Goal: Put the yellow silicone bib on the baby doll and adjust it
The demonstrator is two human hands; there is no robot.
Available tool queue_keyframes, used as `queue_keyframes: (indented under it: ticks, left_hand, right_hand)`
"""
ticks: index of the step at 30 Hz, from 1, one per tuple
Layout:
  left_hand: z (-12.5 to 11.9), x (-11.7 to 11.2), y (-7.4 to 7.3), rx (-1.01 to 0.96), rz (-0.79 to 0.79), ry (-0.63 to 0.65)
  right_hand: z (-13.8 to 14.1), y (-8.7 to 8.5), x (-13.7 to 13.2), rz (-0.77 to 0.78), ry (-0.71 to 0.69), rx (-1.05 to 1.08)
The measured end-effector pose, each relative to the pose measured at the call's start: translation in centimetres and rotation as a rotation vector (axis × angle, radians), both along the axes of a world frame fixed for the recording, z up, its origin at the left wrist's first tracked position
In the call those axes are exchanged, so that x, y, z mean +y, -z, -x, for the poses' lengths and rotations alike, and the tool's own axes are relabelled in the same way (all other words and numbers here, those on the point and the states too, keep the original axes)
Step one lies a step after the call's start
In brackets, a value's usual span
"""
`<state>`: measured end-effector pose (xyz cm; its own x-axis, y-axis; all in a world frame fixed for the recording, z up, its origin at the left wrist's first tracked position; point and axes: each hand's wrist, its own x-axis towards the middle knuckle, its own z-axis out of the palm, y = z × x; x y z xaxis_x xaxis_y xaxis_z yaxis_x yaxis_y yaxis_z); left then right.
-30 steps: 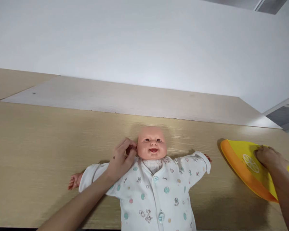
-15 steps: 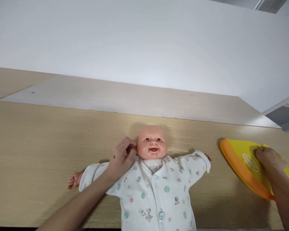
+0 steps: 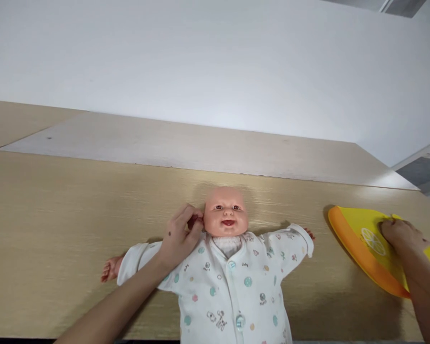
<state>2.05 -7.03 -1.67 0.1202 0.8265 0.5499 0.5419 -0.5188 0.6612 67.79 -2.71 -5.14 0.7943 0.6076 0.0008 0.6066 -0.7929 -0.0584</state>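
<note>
A baby doll (image 3: 232,286) lies on its back with its head away from me, arms spread wide. It wears a white printed top with buttons down the front. My left hand (image 3: 182,234) rests by the side of the doll's head, thumb and fingers pinched at its ear, which they mostly hide. Off to the right, a yellow bib (image 3: 366,224) with an orange rim and a citrus-slice print lies on the table. Closed on the bib's upper part is my right hand (image 3: 404,236); its fingertips are hidden.
The light wood table (image 3: 57,215) spans the view, its near edge at the bottom. Behind it runs a paler board strip (image 3: 200,143), then a white wall (image 3: 200,62). A grey opening (image 3: 423,172) shows at the right edge.
</note>
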Motion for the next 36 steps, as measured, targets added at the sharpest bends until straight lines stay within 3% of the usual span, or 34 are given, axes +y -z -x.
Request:
queue_keyframes:
  ticks: [9,36]
  left_hand:
    - [-0.1,0.1,0.1,-0.01,0.009,-0.01]
    - [0.0,0.1,0.1,-0.008,0.009,-0.012]
  right_hand:
    - [1.9,-1.3,-0.4,0.05,0.029,0.003]
    - [-0.1,0.1,-0.6,-0.017,0.019,-0.003]
